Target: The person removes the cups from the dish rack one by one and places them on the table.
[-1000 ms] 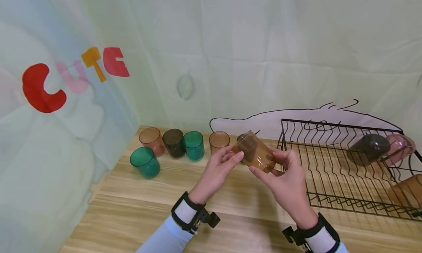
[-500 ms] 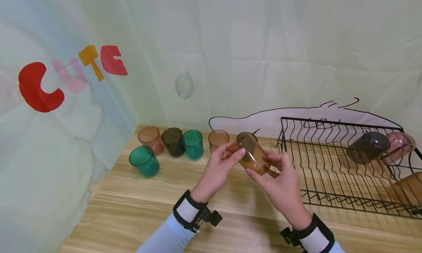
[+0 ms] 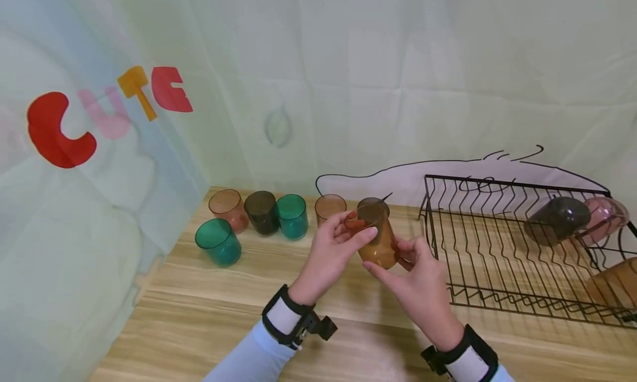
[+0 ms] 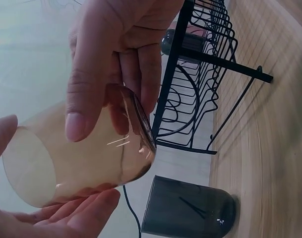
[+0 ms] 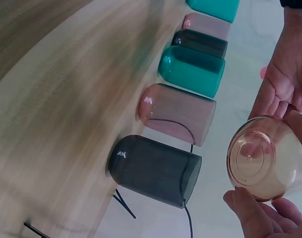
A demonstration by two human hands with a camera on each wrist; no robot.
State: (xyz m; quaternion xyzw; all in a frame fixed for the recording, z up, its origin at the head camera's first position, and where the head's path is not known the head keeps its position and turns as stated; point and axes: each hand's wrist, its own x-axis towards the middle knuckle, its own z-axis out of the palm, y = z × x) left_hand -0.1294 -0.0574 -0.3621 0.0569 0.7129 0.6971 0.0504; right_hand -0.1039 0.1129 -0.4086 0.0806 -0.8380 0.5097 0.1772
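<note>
Both hands hold one clear amber tumbler (image 3: 380, 252) above the table, its rim tipped up and to the left. My left hand (image 3: 329, 252) grips it near the rim, thumb on the near side and fingers behind. Lower down, my right hand (image 3: 423, 285) pinches the base end between thumb and fingers. The left wrist view shows the tumbler (image 4: 86, 153) from the side, the right hand's thumb lying along it. Its round base (image 5: 250, 158) faces the right wrist camera. Just behind it stands a dark grey tumbler (image 5: 153, 171), partly covered in the head view.
Left of the hands, pink (image 3: 228, 208), dark (image 3: 262, 213) and teal (image 3: 292, 219) tumblers line the back; another teal tumbler (image 3: 219, 244) sits in front. A black wire dish rack (image 3: 450, 288) stands right, holding dark (image 3: 559, 221), pink (image 3: 604, 219) and amber (image 3: 614, 285) tumblers.
The amber tumbler has turned more upright between the hands, its base swinging down and left. My right hand has shifted left and slightly down; the left hand has barely moved.
</note>
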